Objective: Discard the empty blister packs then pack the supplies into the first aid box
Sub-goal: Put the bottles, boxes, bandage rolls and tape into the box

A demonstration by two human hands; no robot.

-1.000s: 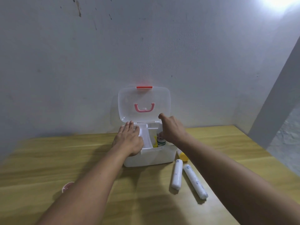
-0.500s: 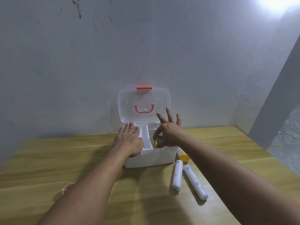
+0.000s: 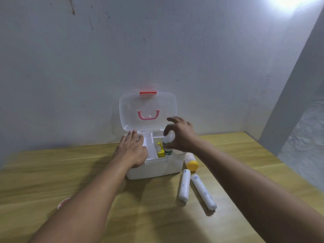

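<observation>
A: Far left first. What sits at the lower left of the frame?

B: A small round pink-rimmed object (image 3: 61, 203), half hidden by the left forearm, on the wooden table (image 3: 52, 172). Cannot tell what it is.

A: Left hand?

B: The left hand (image 3: 131, 150) lies flat, palm down, fingers straight and together, pressed on the left side of the first aid box (image 3: 154, 168). It grips nothing; it rests on the white inner tray (image 3: 149, 146) and the box rim.

A: The box itself?

B: Centre of the frame, white, standing on the table close to the grey wall (image 3: 157, 50). The clear lid (image 3: 148, 111) stands upright behind it, with a pink handle (image 3: 148, 115) on it and a red latch (image 3: 148, 92) on its top edge. Inside the right compartment: a yellow pack (image 3: 161, 151), tilted, and just right of it a white bottle with green label (image 3: 168, 143), upright.

A: Right hand?

B: The right hand (image 3: 182, 134) hovers at the box's right side, fingers curled and spread, thumb and fingertips around the bottle's top. Contact looks light; whether it truly grips, I cannot tell.

A: Further right?

B: A yellow-capped bottle (image 3: 190, 161) lies on its side just beside the box's right wall. In front of it, two white gauze rolls (image 3: 185, 185) lie side by side on the table, the right one angled outward, near each other but apart at the near ends.
</observation>
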